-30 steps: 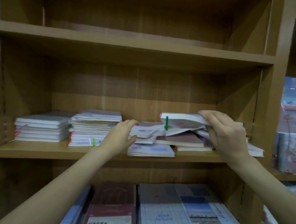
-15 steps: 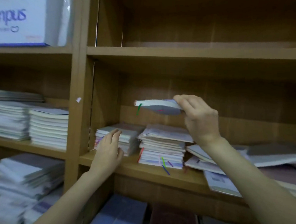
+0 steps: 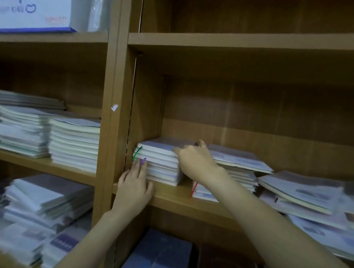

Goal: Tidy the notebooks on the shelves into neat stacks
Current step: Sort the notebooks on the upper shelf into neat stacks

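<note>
Notebooks: the neat stack [image 3: 160, 163] sits at the left end of the middle shelf [image 3: 175, 197], right up against the wooden side wall [image 3: 146, 111].
Top notebook: the one [image 3: 161, 146] on top of that stack lies flat, with a green ribbon [image 3: 136, 153] hanging off its left corner.
Right hand: my right hand [image 3: 195, 160] is at the right edge of the stack, fingers curled over the edge of the top notebook. I think it grips that notebook, but the fingertips are hidden.
Left hand: my left hand [image 3: 135, 185] is flat, fingers straight, pressing on the front left of the stack. It holds nothing.
Next stack: a second stack [image 3: 238, 167] is just beside the first one, and its top books stick out crooked.
Messy pile: more notebooks [image 3: 312, 200] lie fanned out and tilted at the right end of the shelf.
How they feel: I guess each notebook is thin, light and bendy. A soft cover will droop if I lift it by one corner.
Slippy: the covers look smooth, so I think a stack can slide apart when pushed.
Where to hold: I would pinch a notebook at the middle of a long edge, and square a stack with flat hands on two sides.
</note>
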{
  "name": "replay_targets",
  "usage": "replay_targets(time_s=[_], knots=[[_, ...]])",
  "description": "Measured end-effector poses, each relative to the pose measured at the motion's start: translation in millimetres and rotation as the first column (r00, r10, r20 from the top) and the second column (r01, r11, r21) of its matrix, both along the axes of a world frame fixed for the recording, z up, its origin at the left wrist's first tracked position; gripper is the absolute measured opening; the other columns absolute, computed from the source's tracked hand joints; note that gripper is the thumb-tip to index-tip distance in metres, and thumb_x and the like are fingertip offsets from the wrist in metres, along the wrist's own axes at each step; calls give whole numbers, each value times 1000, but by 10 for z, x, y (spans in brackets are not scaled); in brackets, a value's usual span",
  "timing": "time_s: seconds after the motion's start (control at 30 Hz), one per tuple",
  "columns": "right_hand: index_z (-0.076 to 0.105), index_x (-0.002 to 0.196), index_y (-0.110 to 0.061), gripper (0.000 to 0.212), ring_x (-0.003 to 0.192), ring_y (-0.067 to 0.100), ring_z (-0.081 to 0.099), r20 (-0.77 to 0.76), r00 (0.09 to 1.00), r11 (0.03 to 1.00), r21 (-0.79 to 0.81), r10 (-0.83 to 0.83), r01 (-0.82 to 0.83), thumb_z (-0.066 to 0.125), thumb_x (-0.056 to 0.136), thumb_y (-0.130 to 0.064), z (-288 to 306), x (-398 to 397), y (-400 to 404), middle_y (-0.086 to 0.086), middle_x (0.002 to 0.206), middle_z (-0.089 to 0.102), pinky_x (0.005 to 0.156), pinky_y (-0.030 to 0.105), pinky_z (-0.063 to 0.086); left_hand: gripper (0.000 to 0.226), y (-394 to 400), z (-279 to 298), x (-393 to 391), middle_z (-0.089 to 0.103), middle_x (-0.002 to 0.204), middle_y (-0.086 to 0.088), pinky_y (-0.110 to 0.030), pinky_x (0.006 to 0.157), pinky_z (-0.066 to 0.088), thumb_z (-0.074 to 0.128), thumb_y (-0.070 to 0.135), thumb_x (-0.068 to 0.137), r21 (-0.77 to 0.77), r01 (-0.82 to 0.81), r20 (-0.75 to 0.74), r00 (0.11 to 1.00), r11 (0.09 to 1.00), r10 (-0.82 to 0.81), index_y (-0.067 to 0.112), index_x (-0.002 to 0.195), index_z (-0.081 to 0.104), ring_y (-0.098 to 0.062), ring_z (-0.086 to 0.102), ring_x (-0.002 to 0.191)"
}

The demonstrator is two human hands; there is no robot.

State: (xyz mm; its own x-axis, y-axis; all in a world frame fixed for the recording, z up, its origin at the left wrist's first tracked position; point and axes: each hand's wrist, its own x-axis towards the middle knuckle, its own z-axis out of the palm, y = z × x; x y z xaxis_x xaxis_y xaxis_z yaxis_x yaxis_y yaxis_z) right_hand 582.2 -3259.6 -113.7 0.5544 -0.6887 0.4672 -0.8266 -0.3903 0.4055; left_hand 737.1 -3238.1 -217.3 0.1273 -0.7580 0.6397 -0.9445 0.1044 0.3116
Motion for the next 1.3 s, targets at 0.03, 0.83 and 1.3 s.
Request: replay_targets(time_s=[0.03, 0.83, 1.3], knots=[[44, 131, -13, 41, 115, 29, 51, 30, 1000, 1000, -23, 6, -5, 40, 91, -7, 18, -50, 24, 11, 119, 59, 112, 53, 11, 62, 20, 3, -1, 15, 156, -8, -32, 114, 11, 27, 39, 94, -23, 21, -26, 999, 1000, -22, 13, 149, 11, -18, 16, 143], [20, 147, -23, 64, 143, 29, 15, 42, 698, 696, 139, -715, 704, 53, 92, -19, -272, -4249, 764, 9, 157, 11, 112, 46, 19, 43, 18, 327, -2684, 61, 110, -9, -31, 89, 34, 35, 16, 77, -321, 683, 250, 729, 656, -637, 8, 108, 62, -20, 45, 106], [47, 128, -20, 37, 112, 21, 54, -119, 836, 840, -171, -536, 514, 38, 94, -8, -310, -3995, 287, 0, 119, 59, 80, 30, 43, 40, -58, 530, -2824, 48, 139, 7, -13, 93, 30, 49, 17, 93, 199, 706, 73, 681, 680, -728, 22, 132, 50, -8, 42, 127]])
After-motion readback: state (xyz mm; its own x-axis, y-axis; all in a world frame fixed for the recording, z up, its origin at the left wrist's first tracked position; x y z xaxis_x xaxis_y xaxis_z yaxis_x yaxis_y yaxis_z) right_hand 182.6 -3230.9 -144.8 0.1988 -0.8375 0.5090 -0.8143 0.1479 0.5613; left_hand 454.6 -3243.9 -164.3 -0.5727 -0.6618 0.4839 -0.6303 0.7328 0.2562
